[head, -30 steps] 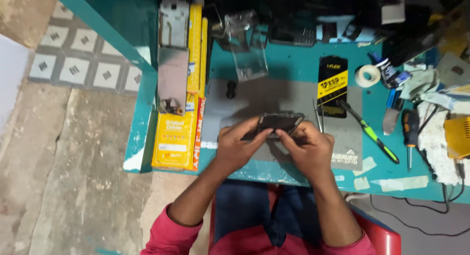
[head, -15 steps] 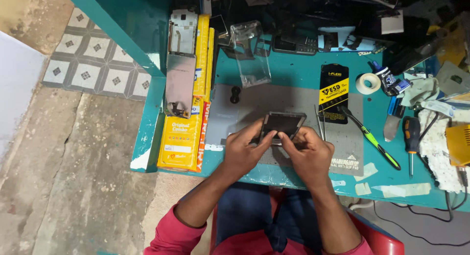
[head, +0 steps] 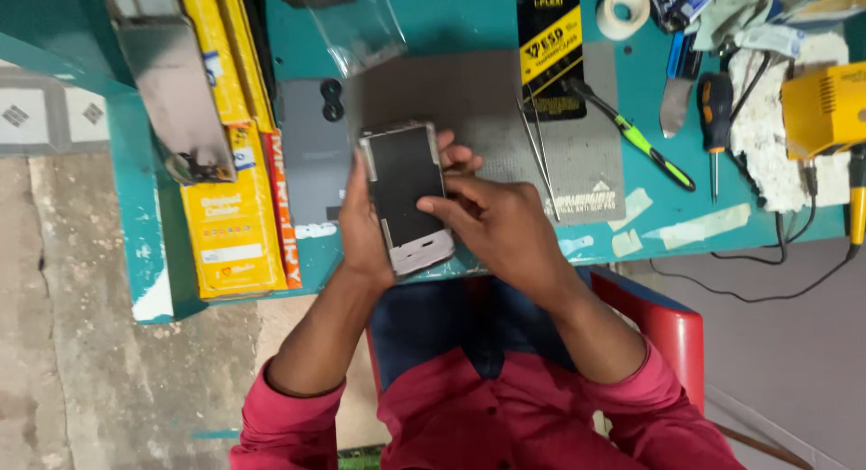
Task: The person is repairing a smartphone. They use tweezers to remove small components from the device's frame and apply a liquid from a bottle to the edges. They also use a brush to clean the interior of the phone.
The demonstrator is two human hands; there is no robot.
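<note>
- No open container shows; two long yellow boxes point(head: 230, 163) lie side by side at the left edge of the teal bench point(head: 469, 19).
- Counted: one tape roll point(head: 623, 8), one pair of tweezers point(head: 538, 145), one green-handled screwdriver point(head: 642, 145), one orange-handled screwdriver point(head: 715, 118).
- The phone point(head: 406, 195) has a dark screen, a silvery frame and a pale lower end; it sits above the grey mat point(head: 487, 109) at the bench's near edge.
- The left hand point(head: 361, 226) clasps its left side; the right hand point(head: 501, 222) presses fingers on its screen.
</note>
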